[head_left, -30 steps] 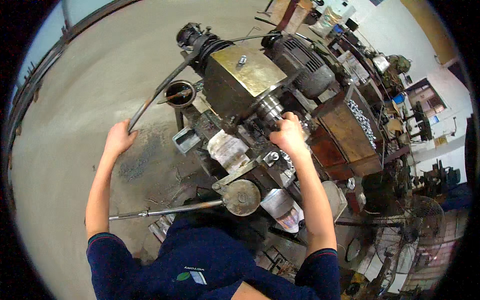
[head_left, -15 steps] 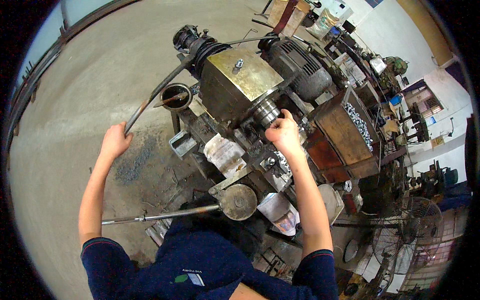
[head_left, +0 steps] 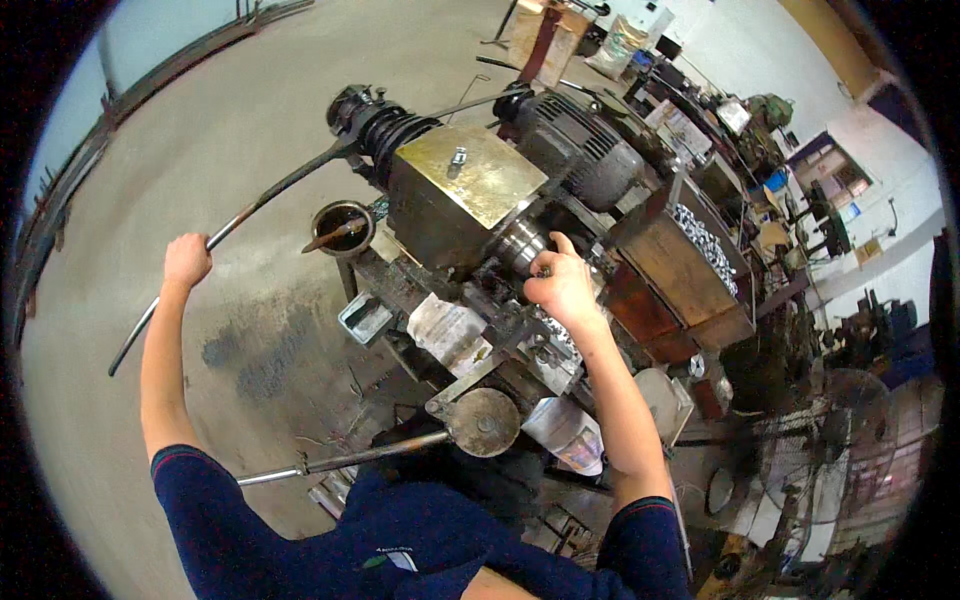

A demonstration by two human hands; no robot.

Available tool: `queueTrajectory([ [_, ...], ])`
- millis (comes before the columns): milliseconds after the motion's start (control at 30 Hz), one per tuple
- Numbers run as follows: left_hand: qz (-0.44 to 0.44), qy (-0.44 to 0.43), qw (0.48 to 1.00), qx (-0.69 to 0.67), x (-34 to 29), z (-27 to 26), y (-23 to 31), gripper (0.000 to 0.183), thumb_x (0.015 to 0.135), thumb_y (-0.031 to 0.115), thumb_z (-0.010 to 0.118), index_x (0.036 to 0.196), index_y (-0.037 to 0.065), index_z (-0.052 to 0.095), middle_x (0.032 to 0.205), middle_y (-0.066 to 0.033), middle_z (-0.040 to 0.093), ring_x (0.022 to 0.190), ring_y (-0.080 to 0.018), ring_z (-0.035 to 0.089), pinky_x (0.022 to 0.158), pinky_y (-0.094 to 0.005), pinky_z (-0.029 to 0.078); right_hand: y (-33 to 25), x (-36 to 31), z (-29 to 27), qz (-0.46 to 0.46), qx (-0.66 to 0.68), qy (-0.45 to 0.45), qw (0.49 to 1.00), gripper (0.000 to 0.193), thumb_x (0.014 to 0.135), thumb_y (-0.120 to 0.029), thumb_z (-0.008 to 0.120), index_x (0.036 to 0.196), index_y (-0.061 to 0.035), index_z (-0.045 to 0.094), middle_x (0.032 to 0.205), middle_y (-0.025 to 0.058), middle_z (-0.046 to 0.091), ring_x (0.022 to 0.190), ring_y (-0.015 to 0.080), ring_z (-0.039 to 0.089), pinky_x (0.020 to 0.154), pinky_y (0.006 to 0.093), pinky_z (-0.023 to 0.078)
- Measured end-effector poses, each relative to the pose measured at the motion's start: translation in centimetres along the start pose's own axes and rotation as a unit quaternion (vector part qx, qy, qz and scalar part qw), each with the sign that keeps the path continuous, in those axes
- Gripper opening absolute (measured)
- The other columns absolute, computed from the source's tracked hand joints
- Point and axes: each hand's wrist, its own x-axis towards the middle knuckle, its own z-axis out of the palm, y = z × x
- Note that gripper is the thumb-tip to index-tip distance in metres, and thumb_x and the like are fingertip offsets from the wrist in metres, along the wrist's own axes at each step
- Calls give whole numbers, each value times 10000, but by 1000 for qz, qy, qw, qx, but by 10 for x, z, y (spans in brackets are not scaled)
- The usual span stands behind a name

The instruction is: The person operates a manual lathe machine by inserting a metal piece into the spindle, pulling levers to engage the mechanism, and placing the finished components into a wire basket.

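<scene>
My left hand (head_left: 188, 262) is closed around a long metal lever bar (head_left: 262, 200), whose lower end sticks out past the fist. The bar runs up to the rear end of a small lathe's headstock (head_left: 425, 205). At the other end of the headstock, my right hand (head_left: 562, 285) is at the shiny spindle nose (head_left: 520, 245), index finger stretched along its face. The thumb and other fingers are curled together there; what they pinch, if anything, is hidden. A small metal fitting (head_left: 459, 158) stands on the headstock's brass-coloured top plate (head_left: 490, 190).
A motor (head_left: 585, 150) sits behind the headstock. Right of my right hand stands a rusty bin (head_left: 660, 270) with many small metal parts. A round pot (head_left: 341, 228) with a brush-like stick is at left. A second handle (head_left: 375, 450) crosses in front; a fan (head_left: 815, 450) stands at right.
My left hand has moved out to the left with the lever bar, which has swung that way; its free end now shows. My right hand stays at the spindle nose. The whole view has shifted slightly.
</scene>
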Motion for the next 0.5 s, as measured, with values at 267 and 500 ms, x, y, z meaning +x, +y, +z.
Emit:
queueTrajectory([
  [267,43,138,889,-435,-29,72,121,262,772,151,566,1001,25,584,939,-166,606,895,-304,581,777,-357,453,48,-102,-70,-25,57,131,989,264,526,-53,602,789,-22,597,1225,196,468,945,309,562,822,331,448],
  [500,216,-256,938,-89,-72,166,221,429,655,172,640,1068,107,545,954,-165,614,874,-312,604,733,-423,483,124,-274,-108,220,-58,126,966,325,515,-76,600,833,-17,636,1167,180,524,980,326,561,831,342,446],
])
